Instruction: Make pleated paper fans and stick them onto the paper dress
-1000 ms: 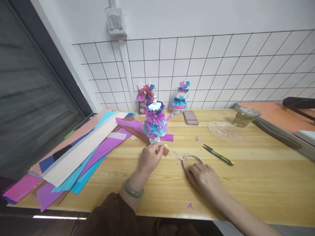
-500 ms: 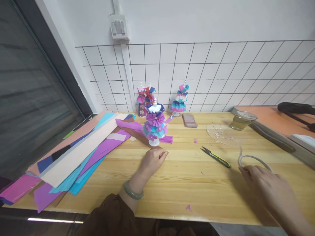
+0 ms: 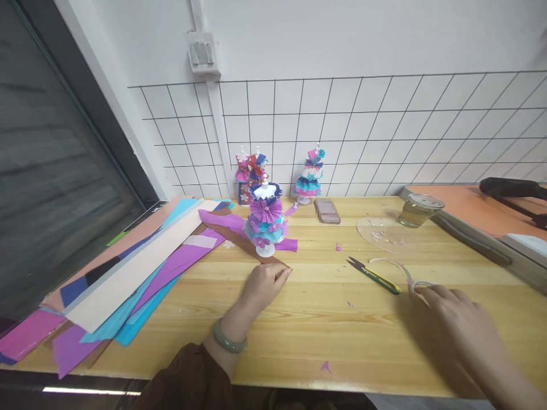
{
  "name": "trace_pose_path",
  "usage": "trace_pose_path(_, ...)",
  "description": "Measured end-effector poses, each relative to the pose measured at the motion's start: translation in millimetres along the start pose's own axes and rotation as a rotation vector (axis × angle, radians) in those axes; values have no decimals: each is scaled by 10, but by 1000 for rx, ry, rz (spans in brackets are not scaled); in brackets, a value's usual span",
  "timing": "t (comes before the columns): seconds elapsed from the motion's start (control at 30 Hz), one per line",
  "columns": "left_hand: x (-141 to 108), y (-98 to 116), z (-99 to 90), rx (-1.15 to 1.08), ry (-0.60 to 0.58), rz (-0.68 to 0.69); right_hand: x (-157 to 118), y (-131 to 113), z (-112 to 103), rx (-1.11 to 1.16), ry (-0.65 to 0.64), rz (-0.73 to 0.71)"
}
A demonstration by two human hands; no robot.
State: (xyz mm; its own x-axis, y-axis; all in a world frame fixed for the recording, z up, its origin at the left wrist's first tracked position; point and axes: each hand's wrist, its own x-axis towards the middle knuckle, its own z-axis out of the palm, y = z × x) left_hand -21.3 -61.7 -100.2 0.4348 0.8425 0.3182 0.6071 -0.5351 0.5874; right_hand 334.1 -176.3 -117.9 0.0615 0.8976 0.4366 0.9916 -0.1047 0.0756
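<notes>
My left hand [image 3: 261, 287] rests on the table, closed with thumb and fingers pressed together; anything in them is too small to make out. Just beyond it stands a small white dress form [image 3: 265, 191] clad in a purple, blue and turquoise paper dress. A brown paper strip [image 3: 252, 249] runs under its base to my fingertips. On the right, my right hand [image 3: 455, 310] is closed around a thin roll of tape [image 3: 421, 283], largely hidden by the fingers. A loose pale end of the tape curls leftward. Yellow-handled thread snips [image 3: 376, 277] lie between the hands.
Coloured paper strips [image 3: 128, 267] pile up at left. More dressed forms [image 3: 308, 176] stand by the tiled wall. At right are a clear disc with small beads [image 3: 380, 234], a lidded cup [image 3: 419, 212] and an orange board [image 3: 461, 210]. Purple scraps [image 3: 326, 366] dot the table.
The roll of tape has tilted and dropped lower behind my right fingers, and its loose end now sweeps to the left. My left hand stays closed at about the same spot.
</notes>
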Motion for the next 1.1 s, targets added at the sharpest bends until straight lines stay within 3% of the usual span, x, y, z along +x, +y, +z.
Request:
trace_pose_path(0.1, 7, -17, 14, -37, 1, -9, 250, -229, 72, 33, -79, -139)
trace_pose_path(0.23, 13, -37, 19, -39, 1, -21, 656, -800, 70, 164, -98, -298)
trace_pose_path(0.37, 19, -45, 17, -31, 27, -17, 1068, -1309, 58, 213, -144, -342)
trace_pose_path(0.53, 28, -37, -3, -65, 37, -42, 1456, -1606, 273, 368, -197, -364)
trace_pose_path(0.73, 42, -53, -26, -37, 75, -103, 1589, -1791, 540, 503, -188, -301)
trace_pose_path(0.97, 57, -165, 8, 17, 162, -221, 1562, -1988, 412, 690, -156, -383)
trace_pose_path(1.1, 63, -254, 27, 9, 170, -297, 1609, -2213, 407, 646, -186, -460)
